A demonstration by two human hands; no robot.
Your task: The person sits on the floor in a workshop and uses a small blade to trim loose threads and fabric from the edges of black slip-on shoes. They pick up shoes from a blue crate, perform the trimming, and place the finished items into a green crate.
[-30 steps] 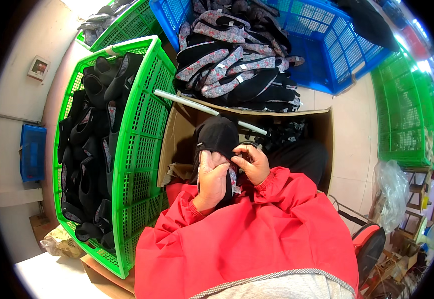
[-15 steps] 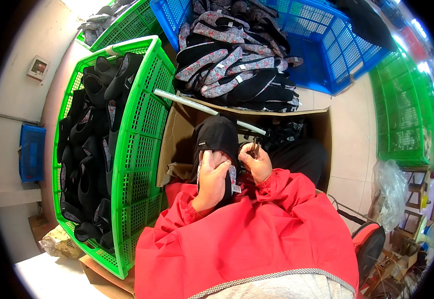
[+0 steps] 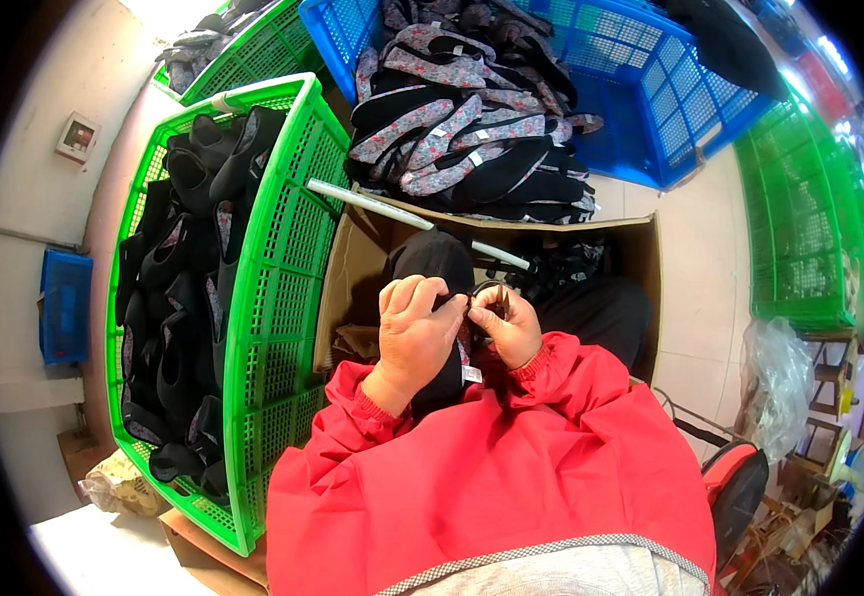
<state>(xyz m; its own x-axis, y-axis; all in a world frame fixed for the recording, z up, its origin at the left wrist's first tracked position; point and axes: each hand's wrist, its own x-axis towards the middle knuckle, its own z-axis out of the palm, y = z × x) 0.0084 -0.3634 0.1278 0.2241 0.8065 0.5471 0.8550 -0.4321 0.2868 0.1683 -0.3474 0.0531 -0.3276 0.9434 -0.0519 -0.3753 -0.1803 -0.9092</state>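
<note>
At the centre of the frame the left hand is wrapped around a black shoe, fingers clamped over its upper. The right hand is closed on small scissors touching the shoe's edge, just beside the left fingers. Trimming goes best with the shoe held steady and short snips kept clear of the fingertips. Below them stands an open cardboard box.

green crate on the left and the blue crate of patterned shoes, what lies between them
In the head view, a white rod lies slantwise between the green crate and the blue crate, across the open cardboard box.
</note>
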